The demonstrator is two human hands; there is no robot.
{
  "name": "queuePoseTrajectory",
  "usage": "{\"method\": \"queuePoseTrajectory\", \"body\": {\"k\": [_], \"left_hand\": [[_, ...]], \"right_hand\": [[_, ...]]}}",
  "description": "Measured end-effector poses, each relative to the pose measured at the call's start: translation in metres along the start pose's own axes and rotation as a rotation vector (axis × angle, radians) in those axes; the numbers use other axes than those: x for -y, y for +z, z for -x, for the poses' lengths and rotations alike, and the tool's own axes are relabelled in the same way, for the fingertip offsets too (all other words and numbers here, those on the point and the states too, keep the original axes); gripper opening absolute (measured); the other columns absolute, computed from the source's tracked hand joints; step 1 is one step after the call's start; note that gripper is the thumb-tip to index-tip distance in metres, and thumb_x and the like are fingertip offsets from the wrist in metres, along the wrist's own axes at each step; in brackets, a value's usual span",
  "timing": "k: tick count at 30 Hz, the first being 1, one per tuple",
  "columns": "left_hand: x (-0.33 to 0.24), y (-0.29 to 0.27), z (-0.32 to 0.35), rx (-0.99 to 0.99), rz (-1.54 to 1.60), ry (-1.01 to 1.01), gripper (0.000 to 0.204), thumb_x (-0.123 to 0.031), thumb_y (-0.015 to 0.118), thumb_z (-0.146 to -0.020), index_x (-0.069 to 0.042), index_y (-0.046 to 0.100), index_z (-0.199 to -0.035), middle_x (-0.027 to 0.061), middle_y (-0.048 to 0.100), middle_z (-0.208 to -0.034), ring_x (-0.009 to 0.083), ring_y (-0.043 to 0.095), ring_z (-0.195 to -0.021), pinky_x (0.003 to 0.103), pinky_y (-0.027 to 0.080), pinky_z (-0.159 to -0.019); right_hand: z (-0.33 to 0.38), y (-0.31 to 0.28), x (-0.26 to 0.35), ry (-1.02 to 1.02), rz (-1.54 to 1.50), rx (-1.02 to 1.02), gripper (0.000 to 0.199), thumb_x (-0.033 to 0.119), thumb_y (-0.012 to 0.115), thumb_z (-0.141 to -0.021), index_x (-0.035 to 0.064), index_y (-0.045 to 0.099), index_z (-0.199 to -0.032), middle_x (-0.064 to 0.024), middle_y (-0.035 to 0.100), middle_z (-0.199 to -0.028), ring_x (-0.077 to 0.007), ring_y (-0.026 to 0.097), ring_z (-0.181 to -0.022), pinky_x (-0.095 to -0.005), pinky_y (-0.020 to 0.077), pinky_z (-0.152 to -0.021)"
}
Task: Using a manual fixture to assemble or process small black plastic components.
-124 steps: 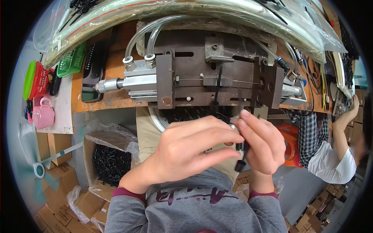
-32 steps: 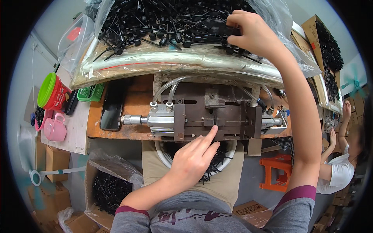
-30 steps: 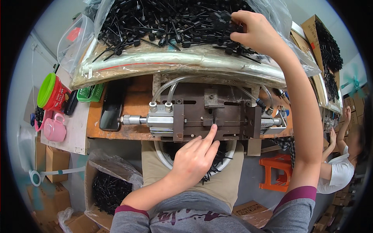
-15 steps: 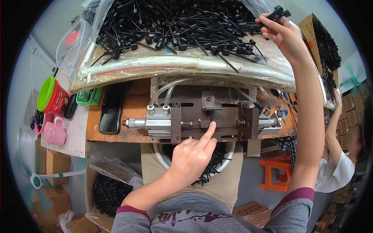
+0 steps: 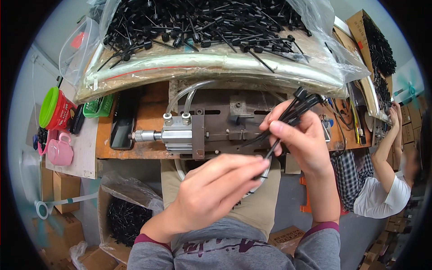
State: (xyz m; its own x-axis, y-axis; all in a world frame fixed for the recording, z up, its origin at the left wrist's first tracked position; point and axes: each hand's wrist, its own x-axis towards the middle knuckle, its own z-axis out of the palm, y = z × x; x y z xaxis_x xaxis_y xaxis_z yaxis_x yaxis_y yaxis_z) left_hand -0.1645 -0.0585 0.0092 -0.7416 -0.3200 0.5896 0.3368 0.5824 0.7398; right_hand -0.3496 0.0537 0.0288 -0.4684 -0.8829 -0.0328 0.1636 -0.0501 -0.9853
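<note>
Right hand (image 5: 302, 139) clamped on a bundle of black pins (image 5: 294, 108); left hand (image 5: 216, 189) pinching one stem below. Light, thin, probably bendy and slippery: best gripped mid-stem.

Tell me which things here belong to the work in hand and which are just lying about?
In use:
- right hand holding a bunch of black pins
- left hand pinching one pin's end
- heap of black pins
- metal press

Lying about:
- pink mug
- green-lidded red tub
- phone

Both forearms rise from the lower edge. The left hand (image 5: 211, 193) curls loosely, fingertips extended rightward toward the other hand. The right hand (image 5: 299, 139) sits higher, fingers and thumb closed in a pinching grip.
</note>
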Motion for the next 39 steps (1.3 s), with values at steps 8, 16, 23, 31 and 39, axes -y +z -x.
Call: {"method": "queuePoseTrajectory", "body": {"k": [8, 16, 23, 31, 39], "left_hand": [[0.018, 0.014, 0.027, 0.072, -0.306, -0.004, 0.033, -0.003, 0.084, -0.068, -0.002, 0.074, -0.1, 0.0135, 0.069, -0.113, 0.0225, 0.067, -0.085, 0.031, 0.058, -0.07], [0.047, 0.041, 0.031, 0.126, -0.69, 0.015, 0.025, -0.012, 0.079, -0.073, -0.004, 0.071, -0.096, 0.0102, 0.068, -0.126, 0.0168, 0.067, -0.072, 0.03, 0.052, -0.066], [0.05, 0.036, 0.029, 0.125, -0.552, 0.0, 0.022, -0.007, 0.074, -0.076, -0.003, 0.07, -0.097, 0.0152, 0.069, -0.123, 0.0155, 0.064, -0.065, 0.029, 0.052, -0.061], [0.026, 0.001, 0.014, 0.099, 0.493, -0.364, 0.043, 0.009, 0.08, -0.072, 0.004, 0.072, -0.114, 0.0182, 0.072, -0.108, 0.023, 0.073, -0.087, 0.032, 0.061, -0.072], [0.022, 0.01, 0.029, -0.002, -0.039, -0.196, 0.034, -0.004, 0.088, -0.067, -0.002, 0.076, -0.098, 0.0135, 0.072, -0.103, 0.0176, 0.07, -0.08, 0.027, 0.058, -0.066]], "right_hand": [[0.006, -0.021, -0.003, -0.148, -0.091, -0.156, 0.013, 0.01, 0.065, -0.096, 0.0009, 0.063, -0.104, -0.0124, 0.07, -0.098, -0.0078, 0.057, -0.065, -0.0211, 0.0449, -0.055], [0.02, -0.018, -0.008, -0.136, -0.253, -0.069, 0.013, 0.009, 0.06, -0.098, -0.0003, 0.057, -0.107, -0.014, 0.065, -0.096, -0.0067, 0.049, -0.062, -0.0191, 0.0408, -0.055], [0.031, -0.019, -0.015, -0.103, -0.297, -0.036, 0.015, 0.012, 0.06, -0.098, 0.0012, 0.054, -0.105, -0.015, 0.063, -0.092, -0.0055, 0.044, -0.059, -0.0176, 0.0374, -0.053], [0.041, -0.007, -0.031, 0.067, -0.357, 0.067, 0.015, 0.012, 0.063, -0.096, 0.0022, 0.054, -0.104, -0.0149, 0.065, -0.089, -0.0064, 0.044, -0.057, -0.0191, 0.0375, -0.053], [0.042, -0.019, -0.031, -0.242, -0.189, -0.291, 0.014, 0.004, 0.058, -0.099, -0.002, 0.058, -0.111, -0.0188, 0.067, -0.104, -0.0118, 0.061, -0.068, -0.0234, 0.0489, -0.056]]}}
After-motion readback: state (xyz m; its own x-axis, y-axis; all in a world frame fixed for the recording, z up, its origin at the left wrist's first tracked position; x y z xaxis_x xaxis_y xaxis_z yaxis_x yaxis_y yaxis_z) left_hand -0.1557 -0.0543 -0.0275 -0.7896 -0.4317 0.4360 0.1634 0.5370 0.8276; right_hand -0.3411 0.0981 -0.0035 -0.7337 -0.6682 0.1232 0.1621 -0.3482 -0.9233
